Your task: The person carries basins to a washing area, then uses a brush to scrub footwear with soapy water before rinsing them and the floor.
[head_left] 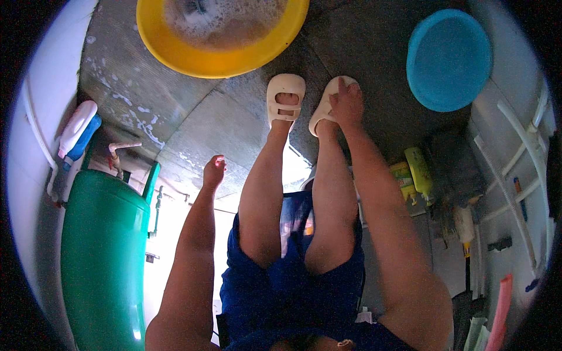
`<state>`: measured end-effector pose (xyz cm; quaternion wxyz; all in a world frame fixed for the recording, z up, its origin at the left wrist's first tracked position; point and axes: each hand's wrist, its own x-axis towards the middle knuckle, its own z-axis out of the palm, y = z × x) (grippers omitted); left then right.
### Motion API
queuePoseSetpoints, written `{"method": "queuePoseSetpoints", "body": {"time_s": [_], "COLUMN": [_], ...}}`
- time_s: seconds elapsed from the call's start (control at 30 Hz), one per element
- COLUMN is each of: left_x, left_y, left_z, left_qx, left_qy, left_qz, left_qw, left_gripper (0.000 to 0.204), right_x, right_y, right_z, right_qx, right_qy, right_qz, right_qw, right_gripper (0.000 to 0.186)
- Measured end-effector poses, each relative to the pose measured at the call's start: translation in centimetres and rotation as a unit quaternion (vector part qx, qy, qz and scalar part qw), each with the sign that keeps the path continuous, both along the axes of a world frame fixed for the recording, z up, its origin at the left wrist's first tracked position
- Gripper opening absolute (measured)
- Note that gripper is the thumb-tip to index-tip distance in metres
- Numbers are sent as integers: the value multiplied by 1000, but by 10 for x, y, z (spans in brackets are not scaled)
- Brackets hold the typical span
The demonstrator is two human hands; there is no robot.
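Observation:
Hanging near the left wall side, my left hand (215,171) has its fingers curled in, and nothing shows in them. My right hand (350,106) reaches down in front of my right foot, fingers apart, overlapping the cream slipper (323,109) there; whether it touches the slipper I cannot tell. The other cream slipper (285,88), with cut-out openings, is on my left foot. Beyond my feet is a yellow basin (228,69) of foamy, cloudy water (228,26). A blue basin (449,61) is at the far right.
Foam streaks mark the grey tiled floor (205,123). On the left are a green tank (105,234), a tap pipe (120,153) and a pink-and-white bottle (77,126). Yellow-green bottles (417,172), white pipes (521,131) and a brush (464,225) line the right wall.

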<state>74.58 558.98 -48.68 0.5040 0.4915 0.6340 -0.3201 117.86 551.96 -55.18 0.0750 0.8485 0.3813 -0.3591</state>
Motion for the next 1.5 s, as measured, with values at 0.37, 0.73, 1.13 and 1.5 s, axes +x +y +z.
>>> {"method": "queuePoseSetpoints", "body": {"time_s": [0.37,0.73,1.13,1.5], "left_x": [43,95,81,169], "left_y": [-22,-128,-33,120], "left_z": [-11,-52,-33,-121], "left_qx": [30,-13,163,274], "left_qy": [-36,-17,16,-140], "left_qz": [119,158,174,458], "left_qw": [992,987,971,834], "left_gripper": [24,25,32,40], "right_x": [15,45,46,68], "right_y": [-20,-45,89,380], "right_z": [-33,20,32,24], "right_qx": [16,33,113,306], "right_qy": [229,264,239,-226], "right_qz": [160,-434,-190,433], "right_qw": [960,861,946,817], "right_gripper": [41,19,26,54]}}
